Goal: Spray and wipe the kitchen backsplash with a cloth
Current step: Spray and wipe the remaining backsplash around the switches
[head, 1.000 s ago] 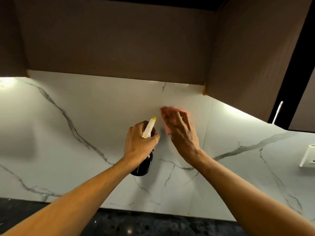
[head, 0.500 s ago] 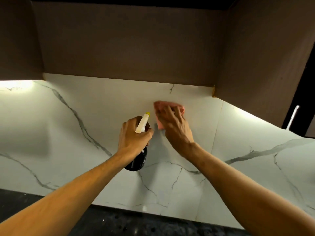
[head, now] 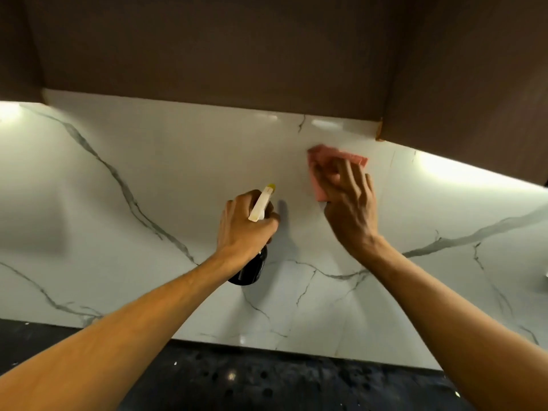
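cloth [head: 320,192] slid right, spray bottle [head: 252,269] still held

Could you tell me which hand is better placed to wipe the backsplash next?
Right: the right hand presses the pink cloth against the backsplash; the left hand grips the spray bottle.

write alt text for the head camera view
A right hand presses a pink cloth against a white marble backsplash under dark cabinets, while the left hand grips a dark spray bottle beside it.
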